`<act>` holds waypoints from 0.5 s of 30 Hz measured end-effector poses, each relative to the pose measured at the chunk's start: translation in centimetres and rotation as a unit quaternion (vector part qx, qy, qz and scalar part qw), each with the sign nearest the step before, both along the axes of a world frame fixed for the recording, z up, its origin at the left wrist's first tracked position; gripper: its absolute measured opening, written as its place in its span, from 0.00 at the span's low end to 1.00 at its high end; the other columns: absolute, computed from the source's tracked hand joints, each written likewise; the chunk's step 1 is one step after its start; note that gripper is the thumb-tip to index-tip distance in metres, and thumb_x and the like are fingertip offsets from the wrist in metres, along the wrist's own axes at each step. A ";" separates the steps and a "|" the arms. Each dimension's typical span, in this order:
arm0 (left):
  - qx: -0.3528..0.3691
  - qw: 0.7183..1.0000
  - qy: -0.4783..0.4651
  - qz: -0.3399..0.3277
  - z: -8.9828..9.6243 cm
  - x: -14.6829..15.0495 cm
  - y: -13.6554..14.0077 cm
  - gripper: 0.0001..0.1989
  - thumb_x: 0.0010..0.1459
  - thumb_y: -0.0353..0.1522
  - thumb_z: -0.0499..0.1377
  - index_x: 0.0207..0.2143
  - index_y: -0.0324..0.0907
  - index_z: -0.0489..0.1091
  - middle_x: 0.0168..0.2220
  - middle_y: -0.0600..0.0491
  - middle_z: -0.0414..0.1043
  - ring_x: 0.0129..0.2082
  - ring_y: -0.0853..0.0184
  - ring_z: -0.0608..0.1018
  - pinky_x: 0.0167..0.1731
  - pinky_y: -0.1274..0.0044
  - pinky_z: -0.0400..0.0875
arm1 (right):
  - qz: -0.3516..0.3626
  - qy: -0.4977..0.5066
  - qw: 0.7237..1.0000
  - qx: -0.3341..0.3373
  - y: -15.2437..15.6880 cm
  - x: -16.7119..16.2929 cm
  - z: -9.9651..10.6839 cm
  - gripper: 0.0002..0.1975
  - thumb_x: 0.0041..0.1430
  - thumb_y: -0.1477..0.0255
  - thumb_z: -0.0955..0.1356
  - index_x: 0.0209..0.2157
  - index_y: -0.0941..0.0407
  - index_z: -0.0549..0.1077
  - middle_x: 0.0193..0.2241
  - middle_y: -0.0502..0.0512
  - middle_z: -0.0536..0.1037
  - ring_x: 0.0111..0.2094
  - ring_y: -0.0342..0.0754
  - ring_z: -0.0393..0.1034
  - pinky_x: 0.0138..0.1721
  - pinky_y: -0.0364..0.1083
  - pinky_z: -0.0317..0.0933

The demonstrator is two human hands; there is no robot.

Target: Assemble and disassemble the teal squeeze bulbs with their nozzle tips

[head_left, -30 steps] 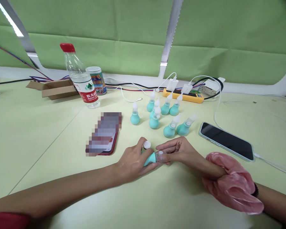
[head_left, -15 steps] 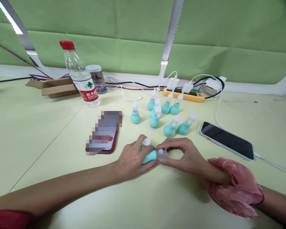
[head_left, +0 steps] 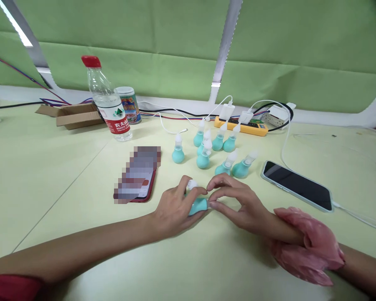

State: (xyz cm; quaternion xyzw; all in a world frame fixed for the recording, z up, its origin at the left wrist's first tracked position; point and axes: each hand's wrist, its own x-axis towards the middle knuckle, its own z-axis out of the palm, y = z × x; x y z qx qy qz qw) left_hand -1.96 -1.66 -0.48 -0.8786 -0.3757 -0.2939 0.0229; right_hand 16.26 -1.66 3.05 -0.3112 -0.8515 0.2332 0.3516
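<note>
My left hand [head_left: 174, 207] is wrapped round the teal bulb [head_left: 198, 206] of a nasal aspirator lying on its side just above the table. A white translucent piece [head_left: 192, 184] pokes up between its fingers; what it belongs to is mostly hidden. At the bulb's right end my right hand [head_left: 242, 200] pinches the clear tube with thumb and forefinger, which cover most of it. Beyond the hands stand several like nasal aspirators with white tips, among them a lone one [head_left: 178, 154] at the left, a middle one [head_left: 203, 159] and a tilted one [head_left: 242, 168] at the right.
A phone in a red case [head_left: 152, 184] lies left of the hands, a charging phone [head_left: 297, 184] right. Farther back are a water bottle [head_left: 114, 110], a can [head_left: 130, 104], a cardboard box [head_left: 78, 118] and a yellow power strip [head_left: 247, 126] with cables.
My right fingers have closed in over the clear tube, which showed plainly before. The right hand's upper fingers have lifted and the left hand has barely shifted.
</note>
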 end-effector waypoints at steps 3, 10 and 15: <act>-0.005 1.000 -0.019 -0.016 0.2 -0.1 0.0 0.16 0.52 0.40 0.51 0.41 0.42 0.58 0.33 0.51 0.56 0.26 0.69 0.68 0.16 0.80 0.65 | -0.008 0.054 0.996 -0.077 0.2 0.2 0.5 0.05 0.54 0.72 0.63 0.26 0.55 0.67 0.32 0.54 0.67 0.35 0.45 0.64 0.37 0.46 0.61; -0.023 0.995 -0.027 -0.098 0.6 -0.5 -0.2 0.16 0.54 0.40 0.51 0.43 0.42 0.55 0.34 0.50 0.59 0.31 0.67 0.70 0.18 0.78 0.67 | -0.039 0.164 0.953 -0.250 0.6 0.3 -0.4 0.09 0.48 0.70 0.68 0.35 0.55 0.68 0.33 0.53 0.70 0.38 0.46 0.66 0.40 0.47 0.63; -0.039 0.986 -0.019 -0.161 0.7 -0.5 -0.2 0.16 0.55 0.39 0.50 0.44 0.42 0.53 0.36 0.49 0.63 0.35 0.66 0.71 0.26 0.77 0.69 | 0.030 0.158 0.917 -0.364 0.7 0.2 -0.5 0.14 0.50 0.70 0.67 0.41 0.54 0.70 0.31 0.51 0.73 0.34 0.42 0.69 0.38 0.44 0.64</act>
